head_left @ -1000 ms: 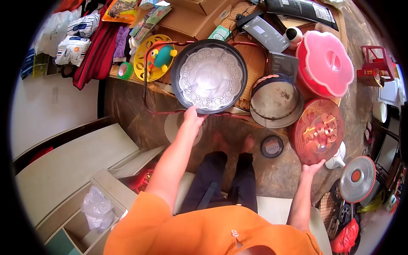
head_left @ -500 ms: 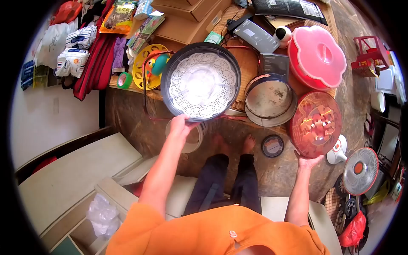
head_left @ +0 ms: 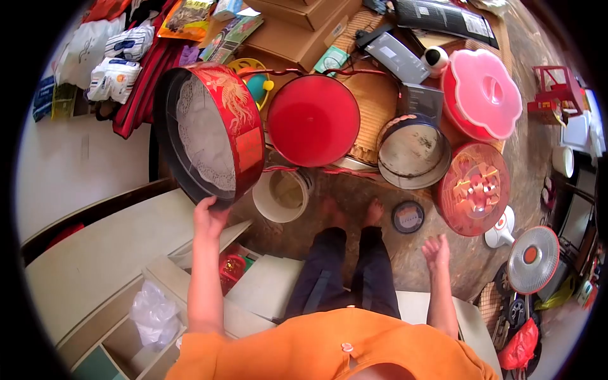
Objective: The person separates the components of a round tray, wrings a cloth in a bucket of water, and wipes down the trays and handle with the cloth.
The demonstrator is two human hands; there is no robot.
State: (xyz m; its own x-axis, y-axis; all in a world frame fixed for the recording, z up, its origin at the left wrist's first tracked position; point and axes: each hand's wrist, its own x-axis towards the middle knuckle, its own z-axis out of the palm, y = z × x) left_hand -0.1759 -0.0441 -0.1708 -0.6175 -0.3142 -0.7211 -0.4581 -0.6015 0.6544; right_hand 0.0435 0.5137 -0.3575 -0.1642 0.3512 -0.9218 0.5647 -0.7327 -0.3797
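My left hand (head_left: 212, 218) grips the lower rim of a round red box (head_left: 244, 120) with a gold pattern on its side. The box is tilted, so its dark inside and the white lace doily (head_left: 201, 136) lining it face left. A flat red disc (head_left: 313, 120) lies to the right of the box, with dark red curved handles around it. My right hand (head_left: 436, 251) is open and holds nothing, its fingers slightly curled. Just above it, apart from it, the round translucent red lid (head_left: 475, 189) with a gold design rests at the table's edge.
A pink flower-shaped container (head_left: 484, 95) and a round tin (head_left: 415, 151) are on the table (head_left: 367, 136), with cardboard boxes (head_left: 304, 38) behind. Below stand a white bucket (head_left: 282, 195) and a small dark round tin (head_left: 407, 216). At the right is a fan (head_left: 534, 259); drawers (head_left: 120, 316) lie left.
My left hand has moved left with the round box and tipped it on its side, uncovering the red disc. My right hand has let go of the red lid and drawn back.
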